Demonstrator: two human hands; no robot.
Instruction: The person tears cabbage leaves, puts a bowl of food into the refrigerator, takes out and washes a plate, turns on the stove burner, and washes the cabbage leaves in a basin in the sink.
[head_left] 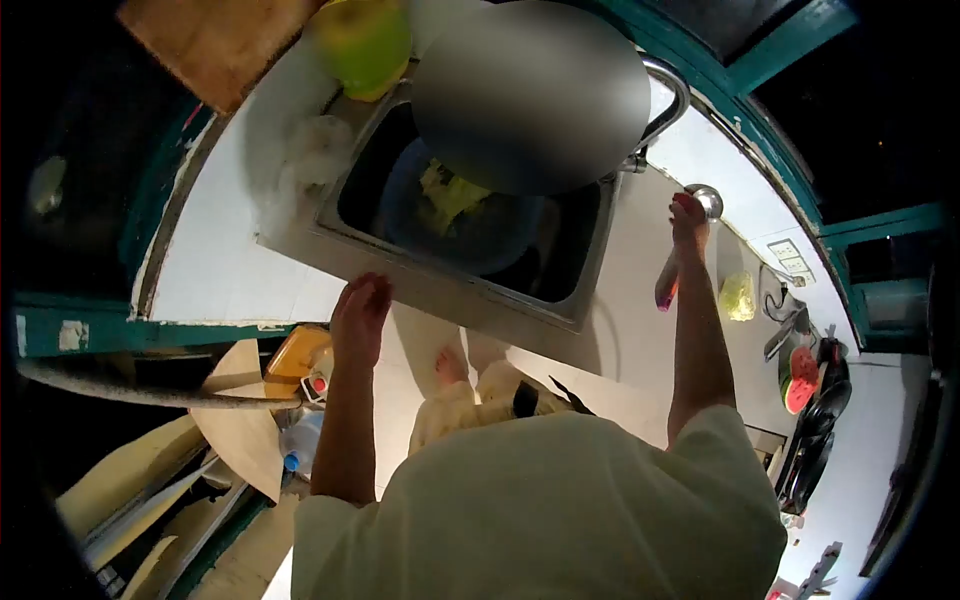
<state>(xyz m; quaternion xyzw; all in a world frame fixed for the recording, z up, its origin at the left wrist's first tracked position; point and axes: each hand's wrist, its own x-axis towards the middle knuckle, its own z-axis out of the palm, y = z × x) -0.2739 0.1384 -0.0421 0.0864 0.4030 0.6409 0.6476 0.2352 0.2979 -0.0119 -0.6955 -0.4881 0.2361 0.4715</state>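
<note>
My left hand (362,312) is at the counter's front edge, left of the sink, fingers loosely bent and apart, with nothing visible in it. My right hand (688,222) reaches over the counter to the right of the sink, its fingers curled at the rim of a small shiny round metal bowl (709,201). A long object with a pink end (665,290) lies partly under my right forearm. In the steel sink (470,268) sits a bluish basin (500,250) with yellow-green leaves (452,195) in it. A grey blur hides the sink's back part.
A curved faucet (683,95) stands behind the sink. A green and yellow container (365,50) is at the back left, near a clear plastic bag (315,150). On the right are a yellow item (737,297), a knife (787,333) and cut watermelon (800,380).
</note>
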